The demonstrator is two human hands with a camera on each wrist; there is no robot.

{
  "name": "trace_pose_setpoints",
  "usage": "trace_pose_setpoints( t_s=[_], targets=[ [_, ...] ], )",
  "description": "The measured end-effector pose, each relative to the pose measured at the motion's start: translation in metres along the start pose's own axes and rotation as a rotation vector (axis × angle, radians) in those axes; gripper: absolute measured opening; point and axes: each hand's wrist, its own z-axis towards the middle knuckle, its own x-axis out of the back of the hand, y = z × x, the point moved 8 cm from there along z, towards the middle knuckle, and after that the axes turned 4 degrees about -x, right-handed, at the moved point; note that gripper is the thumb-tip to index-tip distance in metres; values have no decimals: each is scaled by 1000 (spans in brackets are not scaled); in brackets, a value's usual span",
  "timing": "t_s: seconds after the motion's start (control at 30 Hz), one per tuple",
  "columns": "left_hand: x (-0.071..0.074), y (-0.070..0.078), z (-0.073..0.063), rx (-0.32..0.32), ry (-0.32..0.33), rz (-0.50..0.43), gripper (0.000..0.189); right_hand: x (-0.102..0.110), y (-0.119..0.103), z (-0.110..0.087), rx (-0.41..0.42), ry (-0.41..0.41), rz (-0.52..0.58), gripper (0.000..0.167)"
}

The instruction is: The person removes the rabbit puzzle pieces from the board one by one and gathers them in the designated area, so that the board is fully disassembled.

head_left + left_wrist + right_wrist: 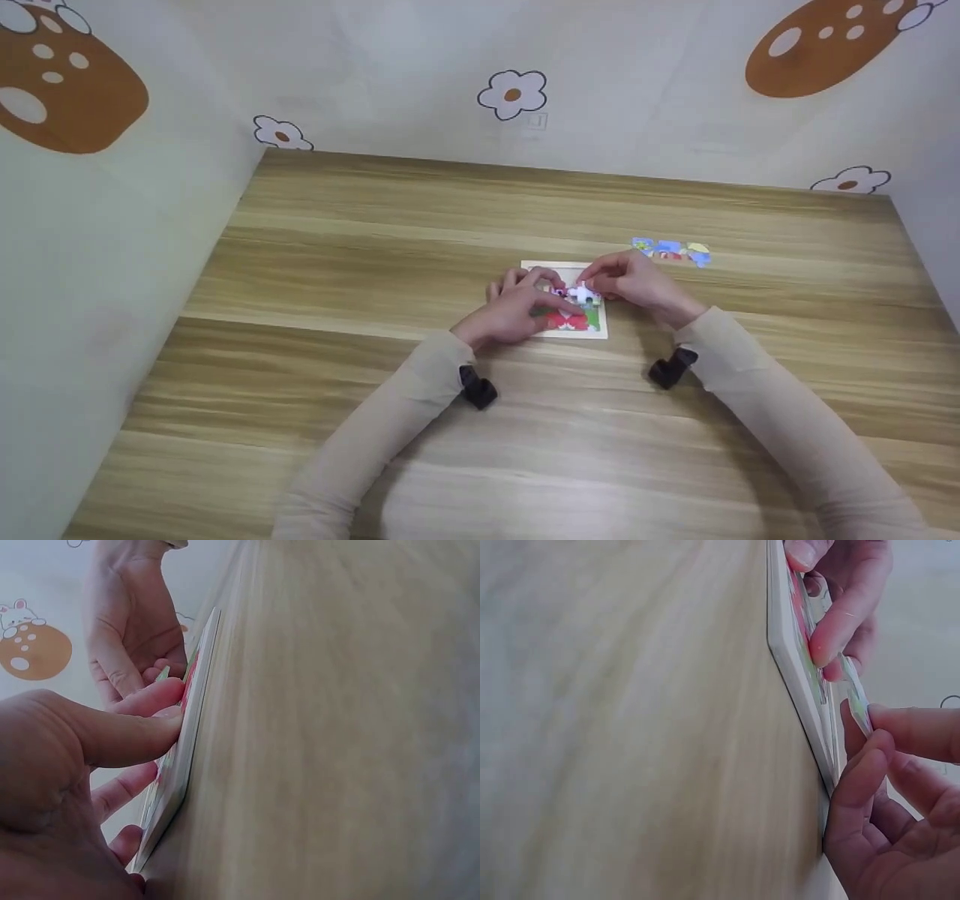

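The puzzle piece (856,696) is held tilted above the puzzle board (570,335), near its right side; its upward side looks mostly white in the head view, and whether that is the backing or glare cannot be told. The board lies flat on the wooden table (360,247); red and green printed sections fill its lower part, while a pale, bare strip shows along the top.

The right hand (641,283) pinches the piece between thumb and fingers, the grip narrow; the left hand (517,307) is spread across the left part of the board, thumb at the near edge, index finger extended over the picture close to the held piece. Beyond the right hand, loose pieces (669,246) lie in a short row on the table, apart from the board.

Step in hand, as judged: orienting and positioning one piece for fitting, with the board steadied; this piece appears not yet seated. The next move calls for matching its tabs to the adjoining outline, levelling it, then pressing it down flat; the left index finger should clear the slot, and the board should be kept from sliding.
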Motion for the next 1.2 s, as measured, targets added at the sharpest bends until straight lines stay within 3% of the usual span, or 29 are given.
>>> trace_pose_setpoints(
  t_s=[0.43, 0.7, 0.9, 1.2],
  targets=[
    [1, 1, 0, -23, 20, 19, 28, 28, -1, -21, 34, 88, -63, 25],
    [1, 3, -1, -30, 22, -3, 28, 43, 2, -32, 78, 113, -37, 27],
    [0, 2, -1, -20, 13, -1, 30, 54, 9, -39, 57, 136, -55, 30],
    [0, 1, -1, -27, 16, -1, 30, 77, 18, -50, 23, 208, -178, 31]
  ],
)
